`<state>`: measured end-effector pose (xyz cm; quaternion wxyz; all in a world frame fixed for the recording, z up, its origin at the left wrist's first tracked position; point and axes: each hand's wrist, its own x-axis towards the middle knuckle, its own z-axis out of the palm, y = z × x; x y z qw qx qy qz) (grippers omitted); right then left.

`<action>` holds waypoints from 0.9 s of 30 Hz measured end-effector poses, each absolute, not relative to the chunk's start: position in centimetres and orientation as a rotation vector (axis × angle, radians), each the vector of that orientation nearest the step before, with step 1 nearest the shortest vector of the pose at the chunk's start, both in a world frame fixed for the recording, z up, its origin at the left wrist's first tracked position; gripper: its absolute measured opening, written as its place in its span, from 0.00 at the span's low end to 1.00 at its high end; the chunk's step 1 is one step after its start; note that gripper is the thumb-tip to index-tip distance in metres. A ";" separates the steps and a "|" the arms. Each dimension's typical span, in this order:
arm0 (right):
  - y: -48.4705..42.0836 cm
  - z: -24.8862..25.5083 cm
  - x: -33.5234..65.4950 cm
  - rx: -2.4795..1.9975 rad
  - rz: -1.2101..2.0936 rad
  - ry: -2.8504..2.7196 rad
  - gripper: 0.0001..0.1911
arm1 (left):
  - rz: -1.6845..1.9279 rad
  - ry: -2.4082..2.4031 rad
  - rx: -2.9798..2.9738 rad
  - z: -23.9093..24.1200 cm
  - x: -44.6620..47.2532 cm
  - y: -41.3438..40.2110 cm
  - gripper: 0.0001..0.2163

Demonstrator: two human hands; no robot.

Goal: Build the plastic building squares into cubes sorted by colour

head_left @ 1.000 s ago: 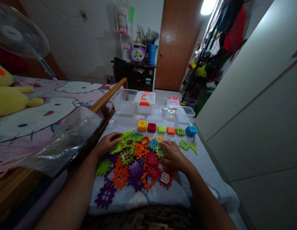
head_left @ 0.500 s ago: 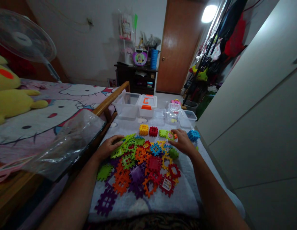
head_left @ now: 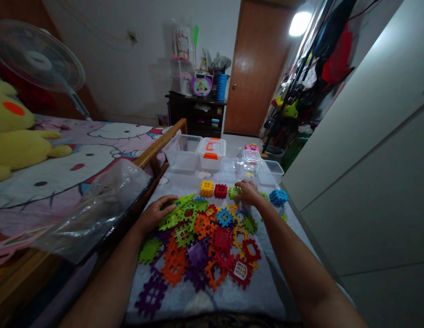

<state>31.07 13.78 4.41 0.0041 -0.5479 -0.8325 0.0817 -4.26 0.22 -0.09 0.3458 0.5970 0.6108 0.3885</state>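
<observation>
A pile of colourful interlocking plastic squares with toothed edges, among them a dark red one (head_left: 221,239) and a purple one (head_left: 197,253), is spread over the cloth. My left hand (head_left: 157,213) lies at the pile's left edge, thumb and fingers apart, beside several overlapping green squares (head_left: 179,210). Behind the pile, my right hand (head_left: 249,192) has its thumb and fingers around a small green stack of squares (head_left: 234,192); its fingers partly cover the stack. To the left of it stand a red stack (head_left: 220,191) and a yellow stack (head_left: 207,188).
Clear plastic boxes, one with an orange-handled lid (head_left: 212,155), line the far end. A blue stack (head_left: 279,197) sits at the right edge. At left are a wooden bed rail (head_left: 160,143) and a clear plastic bag (head_left: 102,209); a white cabinet (head_left: 369,182) borders the right.
My right hand has moved left onto the green stack, away from the green and orange pieces farther right. My left hand stays by the green squares. The view has shifted slightly.
</observation>
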 end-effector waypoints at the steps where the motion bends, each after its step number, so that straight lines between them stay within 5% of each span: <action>1: 13.9 4.4 31.0 -1.724 0.260 -2.612 0.28 | 1.007 1.584 1.550 -0.1 -4.3 0.2 0.28; 17: 12.7 4.2 31.5 -1.627 0.228 -2.548 0.40 | 0.950 1.624 1.604 0.3 -4.0 0.0 0.27; 27: 4.0 3.5 34.8 -1.101 0.357 -2.365 0.19 | 0.941 1.690 1.536 1.6 -3.6 0.1 0.29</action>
